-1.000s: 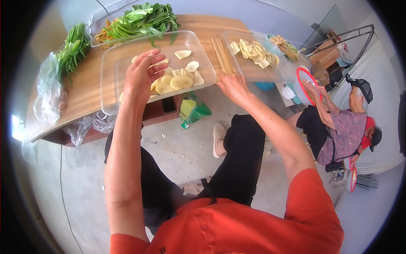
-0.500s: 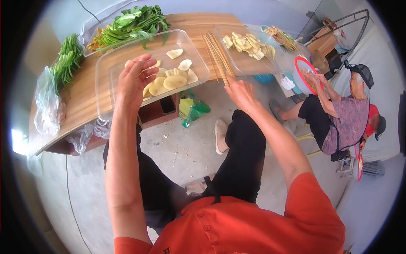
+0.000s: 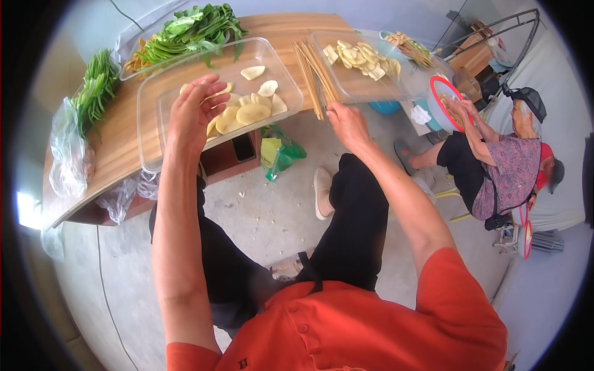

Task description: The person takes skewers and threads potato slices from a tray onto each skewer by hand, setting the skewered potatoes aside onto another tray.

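Note:
My left hand is over the clear plastic tray, its fingers loosely bent and apart with nothing visible in them. Pale yellow potato slices lie in a loose pile in that tray, a few of them partly behind my fingers. To the right, thin bamboo skewers rest on the wooden table, spread into two loose groups. My right hand is at their near ends by the table edge, with thumb and fingers pinched on the skewer tips. How many it grips is hidden.
A second clear tray holds skewered slices. Leafy greens and a bagged green bunch occupy the left. A green bag stands below the table. A seated person at right works over a red-rimmed basin.
The bamboo skewers have fanned from one bundle into two groups. My right hand has shifted slightly right at their ends. My left hand has hardly moved.

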A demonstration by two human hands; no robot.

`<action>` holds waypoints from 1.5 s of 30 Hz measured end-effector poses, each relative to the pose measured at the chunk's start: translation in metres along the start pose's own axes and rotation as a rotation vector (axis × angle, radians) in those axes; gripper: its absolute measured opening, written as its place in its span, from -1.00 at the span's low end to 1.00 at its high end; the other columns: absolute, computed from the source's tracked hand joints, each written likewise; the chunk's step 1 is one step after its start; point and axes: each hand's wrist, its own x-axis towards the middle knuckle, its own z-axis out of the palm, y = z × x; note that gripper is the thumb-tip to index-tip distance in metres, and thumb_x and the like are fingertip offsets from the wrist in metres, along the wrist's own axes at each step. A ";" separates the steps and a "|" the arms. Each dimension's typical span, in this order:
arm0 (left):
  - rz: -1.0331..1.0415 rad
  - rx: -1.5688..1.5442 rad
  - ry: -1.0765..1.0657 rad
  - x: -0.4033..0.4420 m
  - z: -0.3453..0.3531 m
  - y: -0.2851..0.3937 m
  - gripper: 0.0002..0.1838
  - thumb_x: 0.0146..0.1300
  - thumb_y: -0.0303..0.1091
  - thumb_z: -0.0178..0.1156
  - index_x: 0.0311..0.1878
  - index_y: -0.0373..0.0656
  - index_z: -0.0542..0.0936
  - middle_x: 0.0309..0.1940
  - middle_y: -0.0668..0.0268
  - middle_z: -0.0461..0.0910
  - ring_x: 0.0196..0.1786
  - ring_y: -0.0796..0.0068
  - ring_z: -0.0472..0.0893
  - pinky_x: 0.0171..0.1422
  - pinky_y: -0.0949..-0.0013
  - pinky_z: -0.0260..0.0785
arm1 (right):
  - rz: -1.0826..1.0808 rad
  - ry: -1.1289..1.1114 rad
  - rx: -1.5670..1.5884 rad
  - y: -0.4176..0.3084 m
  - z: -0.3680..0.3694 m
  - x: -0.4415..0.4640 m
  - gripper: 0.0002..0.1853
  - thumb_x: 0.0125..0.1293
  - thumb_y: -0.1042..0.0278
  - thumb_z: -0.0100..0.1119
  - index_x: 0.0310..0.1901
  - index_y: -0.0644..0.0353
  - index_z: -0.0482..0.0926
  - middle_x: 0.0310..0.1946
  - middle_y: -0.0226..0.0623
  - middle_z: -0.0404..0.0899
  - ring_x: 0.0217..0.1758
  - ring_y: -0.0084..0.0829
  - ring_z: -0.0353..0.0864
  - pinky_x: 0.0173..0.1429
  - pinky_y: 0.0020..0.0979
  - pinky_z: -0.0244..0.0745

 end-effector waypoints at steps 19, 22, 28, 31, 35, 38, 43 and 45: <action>-0.006 0.017 0.019 -0.002 0.001 0.003 -0.67 0.44 -0.25 0.09 0.12 -0.25 0.52 -0.11 0.23 0.64 -0.14 0.45 0.65 -0.06 0.42 0.53 | -0.073 -0.048 0.070 -0.018 0.008 0.001 -0.65 0.32 0.35 0.10 0.13 0.11 0.57 -0.33 0.05 0.64 -0.21 -0.03 0.66 -0.08 -0.15 0.51; -0.008 0.028 0.025 -0.003 0.001 0.002 -0.68 0.44 -0.25 0.10 0.12 -0.25 0.53 -0.11 0.24 0.64 -0.14 0.45 0.66 -0.07 0.43 0.54 | -0.033 -0.058 0.165 -0.016 0.007 0.001 -0.68 0.33 0.34 0.09 0.10 0.09 0.59 -0.34 0.01 0.65 -0.23 -0.05 0.67 -0.10 -0.15 0.51; -0.008 0.023 0.023 -0.003 0.001 0.002 -0.68 0.43 -0.26 0.10 0.12 -0.25 0.53 -0.12 0.24 0.64 -0.14 0.45 0.66 -0.07 0.43 0.54 | -0.056 -0.013 0.009 -0.009 0.001 -0.005 -0.72 0.34 0.32 0.10 0.05 0.08 0.59 -0.33 -0.01 0.66 -0.22 0.02 0.65 -0.10 -0.04 0.52; -0.012 0.020 0.023 -0.002 0.002 0.001 -0.68 0.43 -0.27 0.10 0.12 -0.25 0.53 -0.12 0.23 0.64 -0.14 0.44 0.66 -0.07 0.43 0.54 | -0.126 -0.019 -0.016 -0.011 0.005 -0.006 -0.74 0.33 0.32 0.11 0.03 0.08 0.60 -0.33 -0.03 0.66 -0.22 0.03 0.64 -0.12 -0.04 0.52; -0.014 0.024 0.022 -0.003 0.005 0.001 -0.68 0.43 -0.26 0.09 0.11 -0.26 0.53 -0.11 0.20 0.64 -0.15 0.44 0.65 -0.07 0.42 0.52 | -0.081 0.080 0.116 -0.002 0.014 -0.002 -0.79 0.30 0.31 0.16 -0.07 0.08 0.65 -0.36 -0.03 0.66 -0.25 0.02 0.65 -0.15 -0.07 0.52; -0.017 0.032 0.027 -0.002 0.002 0.000 -0.68 0.43 -0.26 0.09 0.11 -0.26 0.53 -0.10 0.20 0.64 -0.14 0.44 0.65 -0.07 0.42 0.52 | 0.002 0.132 0.123 0.007 0.011 -0.004 -0.82 0.29 0.29 0.18 -0.13 0.08 0.67 -0.40 -0.03 0.65 -0.27 0.02 0.65 -0.18 -0.09 0.51; -0.025 0.027 0.009 -0.002 0.002 0.000 -0.68 0.44 -0.26 0.10 0.11 -0.26 0.52 -0.10 0.21 0.64 -0.14 0.43 0.65 -0.06 0.41 0.54 | 0.073 0.071 0.012 0.006 0.006 -0.004 -0.83 0.28 0.25 0.19 -0.20 0.09 0.68 -0.44 -0.05 0.65 -0.29 0.01 0.65 -0.20 -0.09 0.50; -0.010 0.036 0.018 -0.004 0.003 0.001 -0.70 0.44 -0.26 0.07 0.08 -0.25 0.54 -0.11 0.19 0.65 -0.14 0.45 0.65 -0.07 0.44 0.50 | 0.130 0.046 0.042 0.003 0.008 -0.001 -0.82 0.27 0.21 0.20 -0.27 0.10 0.69 -0.44 -0.06 0.66 -0.31 0.01 0.65 -0.18 -0.08 0.49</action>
